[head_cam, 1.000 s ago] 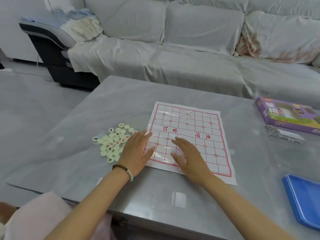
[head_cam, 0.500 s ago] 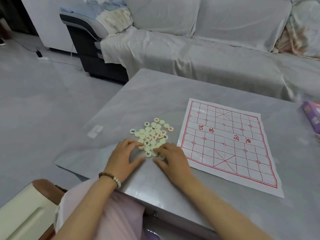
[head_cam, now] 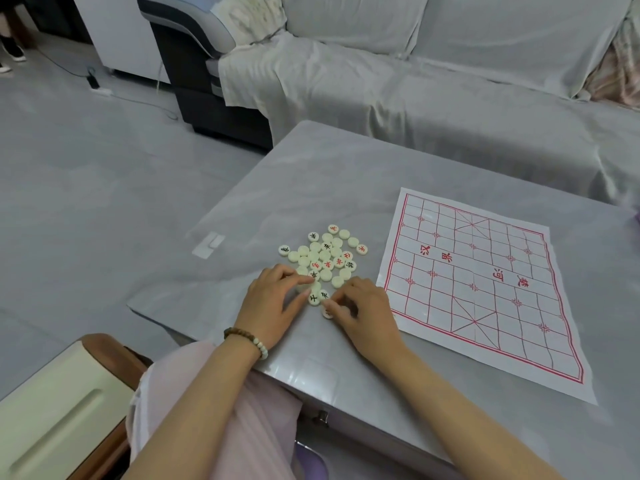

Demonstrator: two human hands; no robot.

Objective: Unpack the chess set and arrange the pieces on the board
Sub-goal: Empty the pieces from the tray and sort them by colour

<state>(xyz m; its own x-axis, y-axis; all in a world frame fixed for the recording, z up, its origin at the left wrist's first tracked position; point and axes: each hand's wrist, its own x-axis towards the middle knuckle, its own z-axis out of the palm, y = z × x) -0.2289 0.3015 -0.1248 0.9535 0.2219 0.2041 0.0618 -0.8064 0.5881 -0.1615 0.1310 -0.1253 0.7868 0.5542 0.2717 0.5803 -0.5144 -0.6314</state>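
where pieces [head_cam: 325,256] lie heaped, left hand [head_cam: 273,306], right hand [head_cam: 367,313] at near edge

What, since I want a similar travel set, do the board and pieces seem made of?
Board: thin glossy sheet, plastic or coated paper; it shows fold creases and glare. Pieces: smooth cream discs, probably plastic, possibly resin; uniform colour, red and black characters on top.

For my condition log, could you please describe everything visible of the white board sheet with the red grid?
The white board sheet with the red grid looks thin, glossy, faintly creased. It has a red double border, two crossed squares and four red characters across its middle. It lies flat, askew on the grey table, right of the cream round pieces, bare of pieces; the right hand is beside its left edge.
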